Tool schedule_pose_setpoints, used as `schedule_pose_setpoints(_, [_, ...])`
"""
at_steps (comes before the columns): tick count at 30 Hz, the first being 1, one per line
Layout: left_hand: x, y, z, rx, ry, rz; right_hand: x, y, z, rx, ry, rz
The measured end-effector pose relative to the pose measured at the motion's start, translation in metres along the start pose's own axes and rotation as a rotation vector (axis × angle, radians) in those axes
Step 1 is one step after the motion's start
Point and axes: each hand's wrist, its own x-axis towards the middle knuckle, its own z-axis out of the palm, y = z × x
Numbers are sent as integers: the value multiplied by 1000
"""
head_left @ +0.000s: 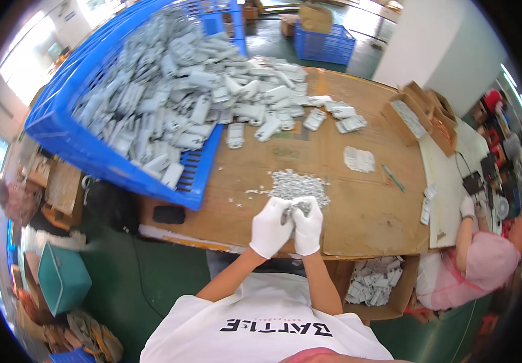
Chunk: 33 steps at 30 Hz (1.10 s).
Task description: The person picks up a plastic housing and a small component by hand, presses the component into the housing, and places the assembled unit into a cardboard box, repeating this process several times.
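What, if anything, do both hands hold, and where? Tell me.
The left hand and right hand seem to pinch a small greyish piece between their fingertips; which part they grip cannot be told.

Left forearm [231,277] bare, angled up and inward; left hand [271,230] white-gloved, bent inward, fingers [276,206] curled | right forearm [322,283] bare, steeper; right hand [308,231] white-gloved, fingers [313,207] bent toward left | hands close together at front, wrists apart; exact fingertip contact too small to tell.
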Motion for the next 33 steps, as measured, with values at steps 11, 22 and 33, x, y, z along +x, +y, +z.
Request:
schedule_pose_setpoints(11, [77, 8, 39, -79, -344, -13, 72, -12, -173, -667, 307, -211])
schedule_pose_setpoints(22, [217, -169, 53, 1024, -193, 89, 188, -40, -295, -1992, 772, -45])
schedule_pose_setpoints(33, [146, -120, 1, 398, -230, -240, 107, 35, -110, -1158, -115, -249])
